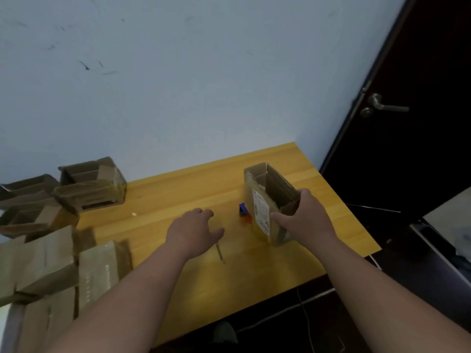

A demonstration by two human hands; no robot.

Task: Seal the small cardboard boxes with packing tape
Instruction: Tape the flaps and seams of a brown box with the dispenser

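Along the left edge of the wooden table (293,253), a heap of small cardboard boxes (46,253), some with flaps still up, stacked clear of the working space, probably waiting their turn. Farther back against the pale wall (178,85), two open-topped boxes (91,184) touching the heap. Near the table's middle, left hand (196,231) hovering palm down over bare wood, fingers loosely spread and gripping nothing, seemingly reaching forward toward the tape. Just under its wrist, a thin stick-like object (220,253), too blurred to name. Between the two hands, a small blue and red thing (244,212) standing on the table, just beside the upright box; possibly a tape dispenser or cutter, though impossible to say for certain. Right of that, an open cardboard box (265,200) set on end, white shipping label (261,214) facing left, torn flaps open at the top. Right hand (303,215) clasped over its near top edge, thumb on the labelled side and fingers curled on the other, apparently steadying it so that it would not tip. No tape visible across its opening, so sealing judged not yet begun. At far right, a dark door (407,123) with a lever handle (387,105).
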